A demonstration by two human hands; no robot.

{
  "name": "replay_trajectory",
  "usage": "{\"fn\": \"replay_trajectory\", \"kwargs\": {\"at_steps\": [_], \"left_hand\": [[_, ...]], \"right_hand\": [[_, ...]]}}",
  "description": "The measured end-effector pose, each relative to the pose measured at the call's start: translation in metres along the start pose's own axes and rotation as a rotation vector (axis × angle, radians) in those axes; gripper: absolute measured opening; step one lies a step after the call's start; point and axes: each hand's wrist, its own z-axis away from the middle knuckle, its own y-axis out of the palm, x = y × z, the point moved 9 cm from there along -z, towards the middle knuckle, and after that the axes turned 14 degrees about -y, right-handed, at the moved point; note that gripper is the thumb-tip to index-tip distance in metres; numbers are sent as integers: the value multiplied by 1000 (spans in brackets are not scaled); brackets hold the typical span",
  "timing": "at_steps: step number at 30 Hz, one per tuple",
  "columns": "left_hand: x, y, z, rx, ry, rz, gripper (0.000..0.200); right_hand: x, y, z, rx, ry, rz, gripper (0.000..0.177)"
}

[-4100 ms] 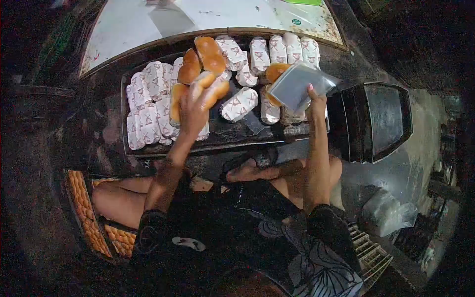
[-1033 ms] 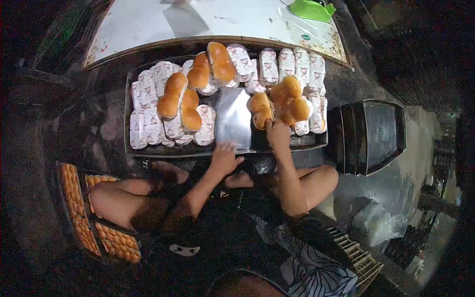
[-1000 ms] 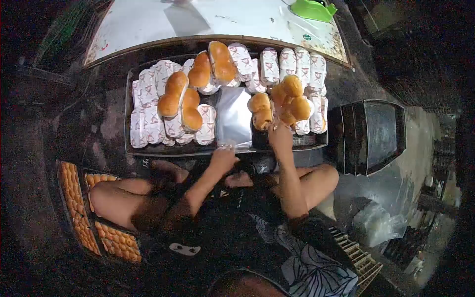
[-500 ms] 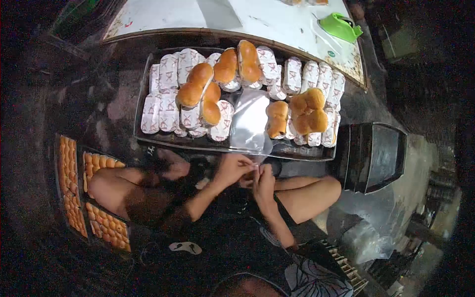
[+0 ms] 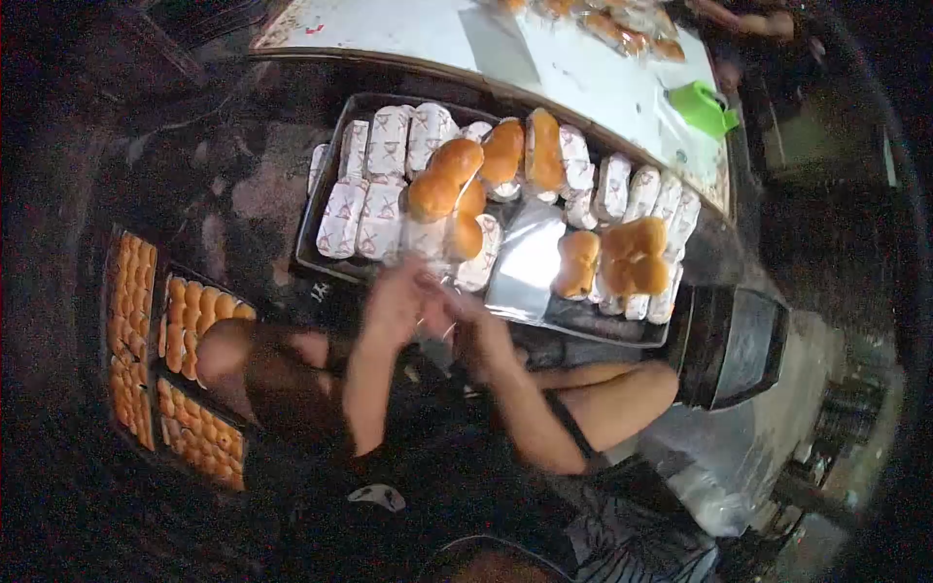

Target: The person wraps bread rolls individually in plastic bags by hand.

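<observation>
My left hand (image 5: 394, 301) and my right hand (image 5: 468, 325) are close together over my lap, both blurred, just in front of the dark tray (image 5: 316, 262). A thin clear plastic bag (image 5: 432, 335) shows faintly between them, and both hands seem to pinch it. On the tray a flat stack of clear bags (image 5: 525, 262) lies between rows of paper-wrapped buns (image 5: 384, 146). Bare golden buns lie on top: one group (image 5: 447, 185) on the left, a pair (image 5: 578, 262) and a cluster (image 5: 637, 255) on the right.
Trays of small golden buns (image 5: 185, 321) lie on the floor at my left knee. A black crate (image 5: 739, 345) stands right of the tray. Behind is a white tabletop (image 5: 544, 58) with a green tape dispenser (image 5: 705, 107), bagged buns and another person's hand (image 5: 758, 19).
My right hand left the buns and came back to my lap. Both hands met at the edge of the bag stack, then shifted left with a bag. The view swung left.
</observation>
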Motion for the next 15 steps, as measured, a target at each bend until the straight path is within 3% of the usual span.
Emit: {"fn": "replay_trajectory", "kwargs": {"at_steps": [1,2,3,4,5,6,7,8,9,11,15], "left_hand": [[-34,-33,8,-164,201,5,23],[-74,-73,23,-341,559,-363,26],[-92,-54,44,-204,472,151,27],[-99,-54,58,-182,516,253,31],[-103,-62,57,-187,517,239,31],[-98,-66,43,-27,381,389,30],[-95,-65,33,134,242,542,30],[-95,-43,39,335,118,711,29],[-100,-32,47,334,126,720,29],[-100,-20,53,240,126,833,29],[-90,5,49,301,126,1030,45]], "right_hand": [[22,-17,-30,-35,-165,417,33],[75,-7,-49,-268,-482,562,37],[101,5,-78,-333,-511,640,42],[95,3,-124,-374,-585,772,49],[115,14,-122,-579,-594,1085,53],[93,-3,-167,-531,-488,1350,54],[98,-7,-163,-522,-484,1343,54],[103,2,-161,-322,-539,1258,49],[106,12,-159,-123,-594,1172,44],[97,-9,-124,-110,-836,710,34],[61,-48,-43,-120,-478,244,32]]}}
